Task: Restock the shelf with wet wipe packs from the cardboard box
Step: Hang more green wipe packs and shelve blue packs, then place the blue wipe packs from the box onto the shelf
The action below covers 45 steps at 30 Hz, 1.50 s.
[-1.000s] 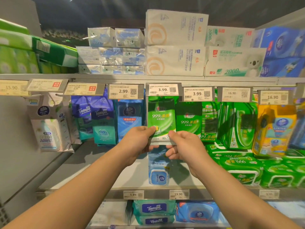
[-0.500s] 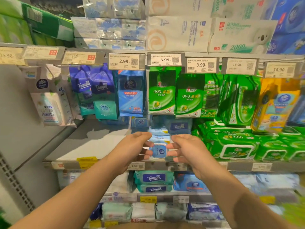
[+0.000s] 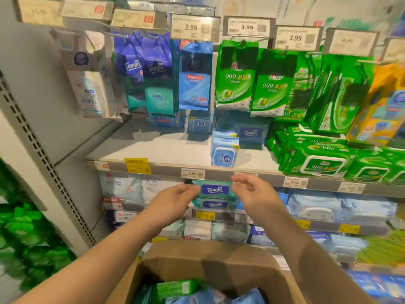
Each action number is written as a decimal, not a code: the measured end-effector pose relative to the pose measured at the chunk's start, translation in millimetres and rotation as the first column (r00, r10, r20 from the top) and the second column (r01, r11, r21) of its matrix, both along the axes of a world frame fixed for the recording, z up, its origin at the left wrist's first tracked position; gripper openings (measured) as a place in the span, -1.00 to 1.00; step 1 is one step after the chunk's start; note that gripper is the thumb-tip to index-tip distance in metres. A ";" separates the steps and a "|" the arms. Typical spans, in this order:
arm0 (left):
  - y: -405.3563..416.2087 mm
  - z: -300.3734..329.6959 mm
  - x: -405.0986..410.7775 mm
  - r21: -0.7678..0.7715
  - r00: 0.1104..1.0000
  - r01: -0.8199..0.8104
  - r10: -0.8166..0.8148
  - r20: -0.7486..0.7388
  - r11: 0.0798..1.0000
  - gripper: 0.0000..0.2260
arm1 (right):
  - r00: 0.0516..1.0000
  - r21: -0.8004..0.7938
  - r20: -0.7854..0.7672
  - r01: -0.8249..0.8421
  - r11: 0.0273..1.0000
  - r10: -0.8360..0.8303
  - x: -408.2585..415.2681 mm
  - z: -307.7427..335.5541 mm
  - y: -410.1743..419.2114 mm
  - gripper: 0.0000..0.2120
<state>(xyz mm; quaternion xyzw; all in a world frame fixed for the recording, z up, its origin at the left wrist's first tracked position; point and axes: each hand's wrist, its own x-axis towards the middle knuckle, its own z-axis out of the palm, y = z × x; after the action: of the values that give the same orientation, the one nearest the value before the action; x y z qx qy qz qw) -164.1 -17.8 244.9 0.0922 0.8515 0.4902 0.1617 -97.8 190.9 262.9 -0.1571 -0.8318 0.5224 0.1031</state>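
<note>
A green 999 wet wipe pack (image 3: 233, 82) hangs from a peg under the 3.99 price tag, with a second green pack (image 3: 271, 88) beside it. Both of my hands are below it, in front of the shelf edge. My left hand (image 3: 175, 200) and my right hand (image 3: 254, 191) hold nothing, fingers loosely curled, either side of a teal Tempo pack (image 3: 215, 189) on the lower shelf. An open cardboard box (image 3: 219, 266) sits at the bottom, with green and blue wipe packs (image 3: 175, 288) inside.
The grey shelf (image 3: 157, 150) carries a light blue pack (image 3: 223, 152) near its front edge and green 999 tub packs (image 3: 320, 161) at the right. Blue Tempo packs (image 3: 153, 73) hang at the left. Lower shelves hold pale packs (image 3: 328, 207).
My hands let go of the green 999 pack, which now hangs on its peg, and dropped below the shelf edge. The view tilted down, bringing the cardboard box into sight.
</note>
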 end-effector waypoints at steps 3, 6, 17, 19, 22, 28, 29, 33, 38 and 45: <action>-17.8 -25.5 15.5 -0.011 0.999 -0.038 0.038 0.033 0.999 -0.73 | 0.997 0.011 0.076 -0.016 1.000 0.015 16.5 -15.0 -13.2 -0.86; -34.5 -44.3 33.0 -0.039 0.998 -0.056 0.057 0.037 0.998 -0.56 | 0.992 0.044 0.113 -0.060 0.997 0.055 29.6 -31.3 -22.9 -0.80; -88.5 -137.0 90.3 -0.065 0.954 -0.206 0.215 0.210 0.976 -0.70 | 0.948 -0.054 0.291 -0.118 0.992 0.129 83.1 -114.0 -53.6 -0.77; -97.2 -156.1 98.1 -0.076 0.929 -0.249 0.260 0.265 0.966 -0.78 | 0.931 -0.081 0.331 -0.137 0.987 0.156 91.6 -132.2 -55.3 -0.77; -106.8 -175.8 111.6 -0.072 0.874 -0.329 0.333 0.354 0.942 -0.86 | 0.911 -0.104 0.377 -0.136 0.985 0.165 98.2 -159.2 -60.8 -0.79; -120.1 -211.6 129.4 -0.083 0.811 -0.357 0.353 0.467 0.930 -0.88 | 0.895 -0.123 0.426 -0.084 0.989 0.129 112.1 -207.9 -70.6 -0.82; -121.3 -216.7 131.2 -0.080 0.800 -0.355 0.347 0.490 0.931 -0.87 | 0.893 -0.123 0.432 -0.077 0.989 0.123 114.8 -214.6 -71.9 -0.81; -123.1 -238.9 137.4 -0.068 0.760 -0.356 0.331 0.559 0.932 -0.81 | 0.874 -0.135 0.473 -0.057 0.989 0.115 122.3 -240.2 -82.7 -0.80; -123.2 -266.0 144.5 -0.081 0.679 -0.386 0.343 0.649 0.919 -0.83 | 0.855 -0.150 0.513 0.000 0.989 0.078 125.4 -278.9 -97.5 -0.76; -128.5 -293.8 143.1 -0.023 0.669 -0.387 0.298 0.681 0.922 -0.73 | 0.844 -0.130 0.533 0.147 0.981 -0.056 110.3 -319.1 -100.6 -0.77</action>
<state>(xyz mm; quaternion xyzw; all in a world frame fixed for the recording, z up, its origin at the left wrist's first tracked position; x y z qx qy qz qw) -21.0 -146.3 -49.0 -0.2427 0.7048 0.5631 0.3566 12.5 90.3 -56.2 -0.3461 -0.7721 0.5204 -0.1148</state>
